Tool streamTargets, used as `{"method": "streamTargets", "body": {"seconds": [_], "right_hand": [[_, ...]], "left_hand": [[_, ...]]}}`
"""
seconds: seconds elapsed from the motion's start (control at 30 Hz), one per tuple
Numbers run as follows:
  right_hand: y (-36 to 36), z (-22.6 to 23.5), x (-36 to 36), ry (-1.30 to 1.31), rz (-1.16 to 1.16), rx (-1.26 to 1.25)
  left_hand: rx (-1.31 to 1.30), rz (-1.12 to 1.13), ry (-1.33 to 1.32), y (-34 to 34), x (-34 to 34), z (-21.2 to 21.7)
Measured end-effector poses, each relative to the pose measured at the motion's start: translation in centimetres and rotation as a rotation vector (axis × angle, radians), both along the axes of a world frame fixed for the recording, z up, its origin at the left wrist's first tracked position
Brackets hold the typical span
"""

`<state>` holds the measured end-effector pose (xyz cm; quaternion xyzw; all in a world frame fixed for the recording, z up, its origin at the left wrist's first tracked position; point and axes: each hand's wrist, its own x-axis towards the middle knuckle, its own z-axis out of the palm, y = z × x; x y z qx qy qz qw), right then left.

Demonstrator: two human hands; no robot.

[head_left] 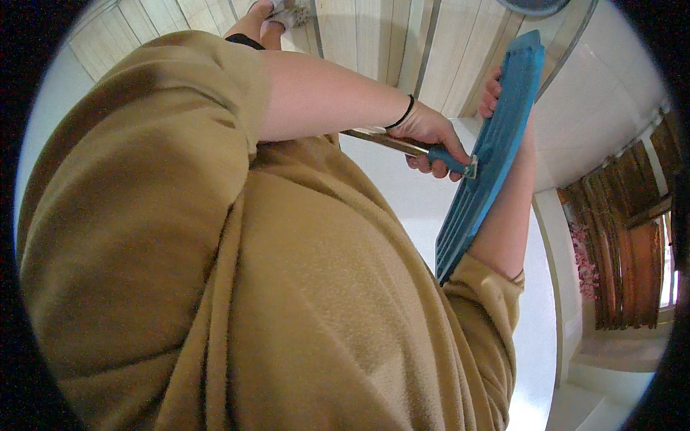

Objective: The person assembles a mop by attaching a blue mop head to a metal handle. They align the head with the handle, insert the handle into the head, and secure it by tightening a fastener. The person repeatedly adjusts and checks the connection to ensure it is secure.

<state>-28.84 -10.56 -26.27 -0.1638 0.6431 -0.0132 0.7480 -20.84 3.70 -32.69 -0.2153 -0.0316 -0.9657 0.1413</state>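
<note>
A long blue flat mop head is tilted up on its edge at the right, its ribbed side facing left. My left hand reaches across from the left and is closed around the blue end of the mop's metal pole, close to the pale joint on the plate. Behind the plate, my right forearm rises. The fingers of my right hand curl round the plate's left edge near its upper end; the palm is hidden.
Light wood-look planks run along the top, where a leg and a shoe show. A dark round object is cut off above. Brown slatted panels and pink flowers appear at far right.
</note>
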Motion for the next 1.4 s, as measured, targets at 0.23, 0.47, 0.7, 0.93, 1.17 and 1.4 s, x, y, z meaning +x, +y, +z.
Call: {"method": "streamTargets", "body": {"seconds": [0.23, 0.47, 0.7, 0.93, 1.17, 1.4], "right_hand": [[0.6, -0.3, 0.6, -0.007, 0.003, 0.063], [2.0, -0.8, 2.9, 0.45, 0.549, -0.06], [1.9, 2.5, 2.2, 0.101, 0.003, 0.039], [1.4, 2.5, 1.6, 0.094, 0.125, 0.009], [-0.3, 2.8, -0.9, -0.158, -0.022, -0.008], [0.0, -0.5, -1.2, -0.37, -0.101, 0.092]], "left_hand": [[-0.011, -0.031, 0.038, 0.2, 0.3, -0.1], [-0.028, 0.01, -0.063, 1.2, 0.3, 0.7], [-0.021, -0.01, 0.001, 0.5, 0.5, 2.4], [-0.092, 0.167, -0.164, 0.6, 1.0, 3.3], [-0.051, 0.104, -0.124, -0.4, 0.7, 3.4], [-0.068, 0.035, -0.083, -0.2, 0.9, 0.9]]}}
